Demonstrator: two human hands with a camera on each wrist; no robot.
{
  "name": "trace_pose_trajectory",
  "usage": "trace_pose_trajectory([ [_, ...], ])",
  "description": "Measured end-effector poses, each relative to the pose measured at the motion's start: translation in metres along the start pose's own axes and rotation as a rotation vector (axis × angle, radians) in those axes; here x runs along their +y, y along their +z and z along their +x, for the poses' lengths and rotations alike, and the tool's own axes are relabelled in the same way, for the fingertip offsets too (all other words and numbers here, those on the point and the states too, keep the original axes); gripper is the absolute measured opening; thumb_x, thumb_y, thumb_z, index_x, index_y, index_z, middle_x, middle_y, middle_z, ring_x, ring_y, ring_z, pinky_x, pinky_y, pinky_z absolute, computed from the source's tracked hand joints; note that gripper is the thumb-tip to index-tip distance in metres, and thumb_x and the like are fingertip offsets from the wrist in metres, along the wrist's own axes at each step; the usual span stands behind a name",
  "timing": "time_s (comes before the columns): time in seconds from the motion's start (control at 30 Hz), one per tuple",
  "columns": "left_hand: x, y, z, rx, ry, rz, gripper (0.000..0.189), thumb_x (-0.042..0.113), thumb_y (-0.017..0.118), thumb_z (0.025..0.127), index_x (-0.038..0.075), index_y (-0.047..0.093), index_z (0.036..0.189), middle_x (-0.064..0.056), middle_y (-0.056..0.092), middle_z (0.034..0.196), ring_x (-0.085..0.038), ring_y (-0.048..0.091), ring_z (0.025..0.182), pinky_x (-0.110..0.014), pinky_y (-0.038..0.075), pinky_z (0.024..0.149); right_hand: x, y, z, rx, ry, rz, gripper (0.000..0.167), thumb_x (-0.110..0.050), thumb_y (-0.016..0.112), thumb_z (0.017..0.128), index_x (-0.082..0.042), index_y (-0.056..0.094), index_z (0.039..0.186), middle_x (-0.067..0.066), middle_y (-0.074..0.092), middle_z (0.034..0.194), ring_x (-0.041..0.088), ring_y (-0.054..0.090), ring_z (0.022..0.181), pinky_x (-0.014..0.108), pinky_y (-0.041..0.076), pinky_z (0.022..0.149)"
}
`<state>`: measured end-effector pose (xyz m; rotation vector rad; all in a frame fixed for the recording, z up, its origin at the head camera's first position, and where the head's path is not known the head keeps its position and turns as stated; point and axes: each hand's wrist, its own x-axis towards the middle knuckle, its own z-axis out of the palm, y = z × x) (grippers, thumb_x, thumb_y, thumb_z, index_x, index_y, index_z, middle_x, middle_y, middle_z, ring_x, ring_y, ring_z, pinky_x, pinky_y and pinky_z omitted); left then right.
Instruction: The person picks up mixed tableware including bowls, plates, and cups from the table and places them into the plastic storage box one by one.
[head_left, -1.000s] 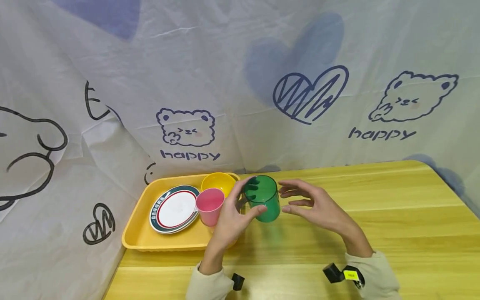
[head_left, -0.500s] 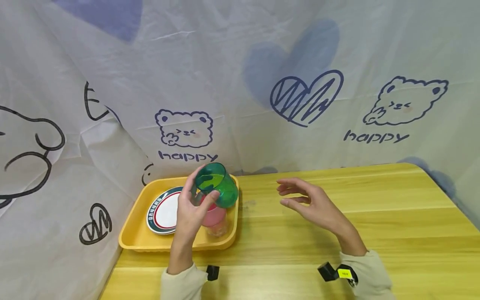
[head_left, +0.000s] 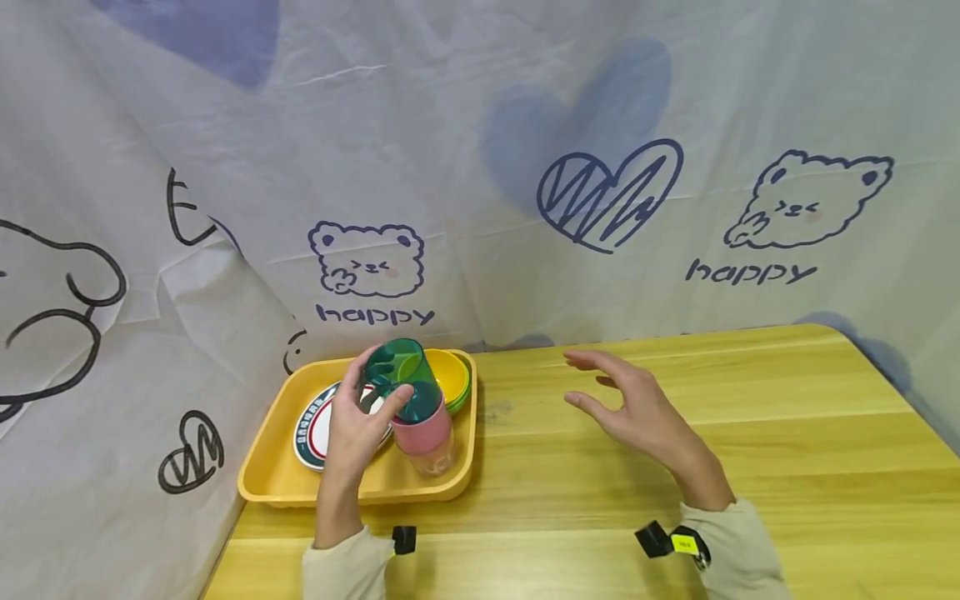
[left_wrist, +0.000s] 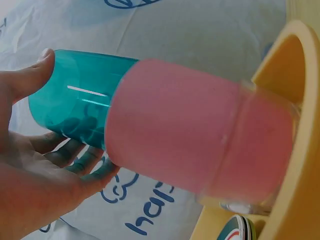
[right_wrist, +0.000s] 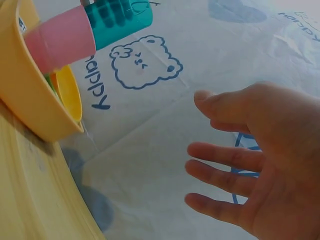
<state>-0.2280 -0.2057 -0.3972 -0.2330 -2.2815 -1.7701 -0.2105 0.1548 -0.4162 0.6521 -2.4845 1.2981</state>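
My left hand (head_left: 358,433) grips a see-through green cup (head_left: 401,367), thumb on one side and fingers on the other. The lower end of this cup sits inside a pink cup (head_left: 424,435). Below the pink cup is a clear cup (head_left: 438,461), nested around its base and standing in the yellow tray (head_left: 258,467). In the left wrist view the green cup (left_wrist: 82,92) enters the mouth of the pink cup (left_wrist: 172,127). My right hand (head_left: 641,412) hovers over the table to the right, fingers apart and holding nothing.
White plates (head_left: 307,437) with a dark green band and red ring lie in the tray's left half. Behind the cups, a yellow bowl (head_left: 452,375) rests in a green bowl (head_left: 462,397). The wooden table (head_left: 570,517) meets a printed cloth (head_left: 495,267) at the back.
My left hand has carried the green cup leftward from over the table to the tray and lowered it into the pink cup. The right hand stays nearly where it was, off the cup.
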Motion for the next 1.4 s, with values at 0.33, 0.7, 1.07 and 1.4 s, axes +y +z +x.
trace_pose_trajectory([
  [0.33, -0.009, 0.001, 0.002, -0.101, -0.058, 0.026, 0.069, 0.011, 0.08, 0.089, 0.005, 0.046, 0.148, -0.017, 0.052, 0.143, -0.034, 0.049, 0.131, -0.054, 0.037, 0.117, 0.013, -0.001, -0.001, 0.07, -0.096, -0.19, 0.054, -0.019, 0.076, 0.095, -0.01, 0.057, 0.144, 0.011, 0.059, 0.144, 0.034, 0.052, 0.134, 0.058, 0.043, 0.11],
  [0.7, -0.015, -0.004, 0.006, -0.191, -0.086, 0.147, 0.07, 0.018, 0.083, 0.089, 0.004, 0.048, 0.148, -0.019, 0.052, 0.145, -0.038, 0.048, 0.135, -0.06, 0.037, 0.114, 0.03, -0.012, -0.006, 0.025, -0.066, -0.328, 0.066, -0.035, 0.073, 0.097, -0.011, 0.047, 0.153, 0.015, 0.049, 0.152, 0.038, 0.043, 0.141, 0.064, 0.038, 0.111],
  [1.07, -0.021, -0.006, 0.008, -0.303, -0.16, 0.26, 0.078, 0.023, 0.082, 0.089, 0.005, 0.04, 0.153, -0.024, 0.049, 0.148, -0.041, 0.045, 0.138, -0.055, 0.04, 0.114, 0.06, -0.027, -0.024, 0.013, -0.031, -0.42, 0.077, -0.041, 0.069, 0.097, -0.012, 0.035, 0.16, 0.013, 0.038, 0.161, 0.038, 0.036, 0.146, 0.064, 0.033, 0.114],
  [1.4, -0.03, -0.012, 0.009, -0.352, -0.172, 0.282, 0.076, 0.036, 0.07, 0.098, 0.011, 0.031, 0.158, -0.022, 0.04, 0.157, -0.04, 0.038, 0.144, -0.058, 0.033, 0.118, 0.083, -0.038, -0.037, 0.018, -0.032, -0.477, 0.077, -0.038, 0.07, 0.097, -0.012, 0.035, 0.16, 0.02, 0.034, 0.162, 0.044, 0.032, 0.146, 0.07, 0.032, 0.111],
])
